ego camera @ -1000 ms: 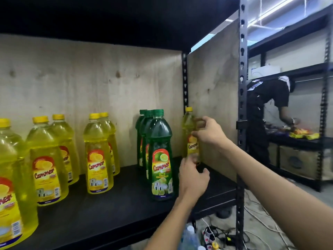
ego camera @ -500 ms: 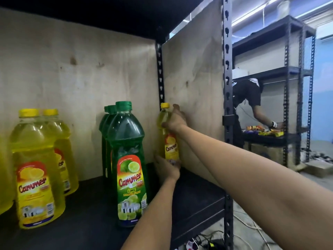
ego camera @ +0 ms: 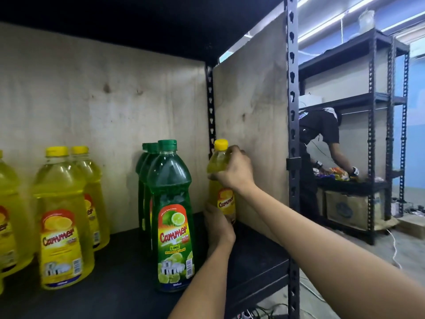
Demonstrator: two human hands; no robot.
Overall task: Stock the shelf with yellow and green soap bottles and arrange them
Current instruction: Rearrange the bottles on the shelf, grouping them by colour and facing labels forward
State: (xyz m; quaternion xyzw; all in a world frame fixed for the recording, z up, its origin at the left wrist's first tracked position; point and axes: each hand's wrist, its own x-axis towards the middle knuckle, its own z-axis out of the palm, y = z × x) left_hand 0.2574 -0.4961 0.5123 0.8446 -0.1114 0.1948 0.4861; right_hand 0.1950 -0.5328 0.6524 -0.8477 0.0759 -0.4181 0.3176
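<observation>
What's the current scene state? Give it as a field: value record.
held item: yellow bottle, upright, at the shelf's back right corner
right hand: wrapped around the held bottle's shoulder
left hand: at the held bottle's base
green bottles: row of three, front to back, just left of the held bottle
other yellow bottles: standing in rows further left
shelf: black board, plywood back and side panels
background: another person bent over a second rack

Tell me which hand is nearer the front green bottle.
Left. The left hand sits low at the base of the yellow bottle, just right of the front green bottle. The right hand grips the yellow bottle's shoulder, higher and farther right.
</observation>
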